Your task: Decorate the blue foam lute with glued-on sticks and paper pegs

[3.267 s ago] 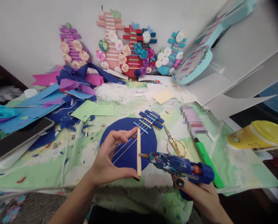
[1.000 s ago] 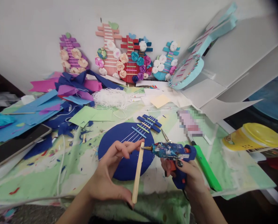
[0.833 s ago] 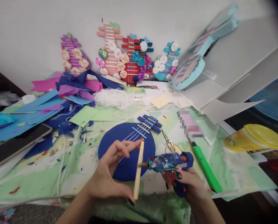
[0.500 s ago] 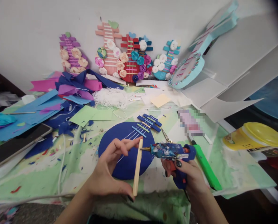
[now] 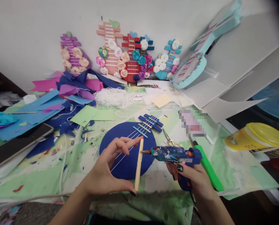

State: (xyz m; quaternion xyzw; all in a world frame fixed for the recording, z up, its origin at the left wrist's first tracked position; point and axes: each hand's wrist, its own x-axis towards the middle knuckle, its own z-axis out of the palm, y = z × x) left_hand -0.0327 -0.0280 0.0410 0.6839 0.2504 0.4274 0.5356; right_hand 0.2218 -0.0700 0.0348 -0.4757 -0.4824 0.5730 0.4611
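Note:
Between its thumb and fingertips, my left hand (image 5: 106, 173) holds a pale wooden stick (image 5: 138, 165) upright by its two ends. My right hand (image 5: 191, 175) is closed round a blue, paint-smeared glue gun (image 5: 174, 155), its nozzle at the right side of the stick near the upper part. Under and behind my left hand lies a dark blue guitar shape (image 5: 127, 132) with white strings, small coloured bars and a short neck. Gold-handled scissors (image 5: 169, 137) lie just beyond the glue gun.
Decorated paper guitars (image 5: 131, 67) lean on the wall. White string (image 5: 112, 97) and coloured scraps (image 5: 44, 104) lie behind. A phone (image 5: 17, 145) is at the left. A green cutter (image 5: 210, 168) and a yellow-lidded cup (image 5: 254, 137) are at the right.
The glue gun in my right hand has shifted slightly right and is more level. My left hand still holds the stick, which stands a little more upright.

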